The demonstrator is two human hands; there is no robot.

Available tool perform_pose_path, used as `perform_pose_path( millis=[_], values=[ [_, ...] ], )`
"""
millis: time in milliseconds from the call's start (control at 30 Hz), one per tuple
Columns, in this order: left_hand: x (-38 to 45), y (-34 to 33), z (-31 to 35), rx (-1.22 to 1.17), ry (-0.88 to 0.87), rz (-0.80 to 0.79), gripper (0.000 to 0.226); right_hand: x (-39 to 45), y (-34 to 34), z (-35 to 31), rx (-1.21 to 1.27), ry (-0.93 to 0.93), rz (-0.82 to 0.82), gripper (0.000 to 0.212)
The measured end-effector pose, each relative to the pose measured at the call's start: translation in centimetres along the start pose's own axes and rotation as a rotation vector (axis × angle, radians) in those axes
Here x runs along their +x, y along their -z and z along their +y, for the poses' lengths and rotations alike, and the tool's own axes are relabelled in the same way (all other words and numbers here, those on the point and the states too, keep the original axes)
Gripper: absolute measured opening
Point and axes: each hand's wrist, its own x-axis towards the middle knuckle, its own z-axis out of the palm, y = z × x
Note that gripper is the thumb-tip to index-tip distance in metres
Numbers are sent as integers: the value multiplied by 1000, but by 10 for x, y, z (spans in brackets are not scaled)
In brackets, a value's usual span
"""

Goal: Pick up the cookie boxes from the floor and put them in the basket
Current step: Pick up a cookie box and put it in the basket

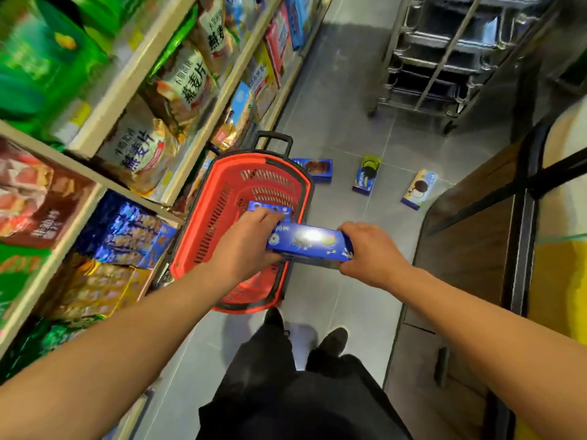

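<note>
Store shelves [95, 147] at 9 o'clock; red basket [203, 236] on the floor at centre, one blue box [270, 207] inside. Left hand [251, 242] and right hand [371, 249] clasp opposite ends of a blue cookie box [309, 244] over the basket's rim. Three boxes [367, 174] lie on the floor at 1 o'clock.

Single head-worn view, wide-angle, looking forward and steeply down a shop aisle from standing height. Near edge: the wearer's own legs and shoes [330, 341], directly below the lens. Left: shelving [104, 134], close and bowed by lens distortion. Right: a wooden counter [470, 236]. Far: grey floor tiles [343, 100] and a metal trolley [444, 58]. Centre: the red basket [203, 236], near.
</note>
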Motion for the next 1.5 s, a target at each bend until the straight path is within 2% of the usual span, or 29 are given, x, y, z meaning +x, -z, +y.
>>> perform_pose_path(
  millis=[200, 267, 367, 600, 867, 1033, 1167, 1267, 1367, 1500],
  values=[
    [-67, 0, -84, -18, 68, 22, 70, 18, -44, -84, -64, 113, -70, 57],
    [-81, -1, -117, -48, 100, 17, 68, 30, -62, -109, -82, 120, -112, 52],
    [-88, -6, -176, -60, 123, -23, 69, 59, -98, -146, -69, 89, -144, 39],
    [-56, -54, -293, -74, 100, -176, 69, 131, -190, -198, -75, -62, -242, 49],
    [-9, -179, -361, 62, 144, -295, 68, 218, -306, -161, -259, -140, -220, 56],
    [17, -272, -386, 158, 177, -234, 52, 275, -391, -114, -234, -172, -259, 59],
    [46, -351, -414, 228, 222, -304, 50, 317, -459, -83, -227, -228, -305, 46],
    [58, -415, -439, 233, 252, -305, 52, 347, -504, -58, -233, -236, -315, 44],
    [65, -466, -453, 265, 309, -219, 54, 369, -534, -42, -262, -257, -275, 44],
    [77, -508, -470, 345, 302, -32, 37, 391, -569, -23, -328, -261, -122, 40]
  ],
)
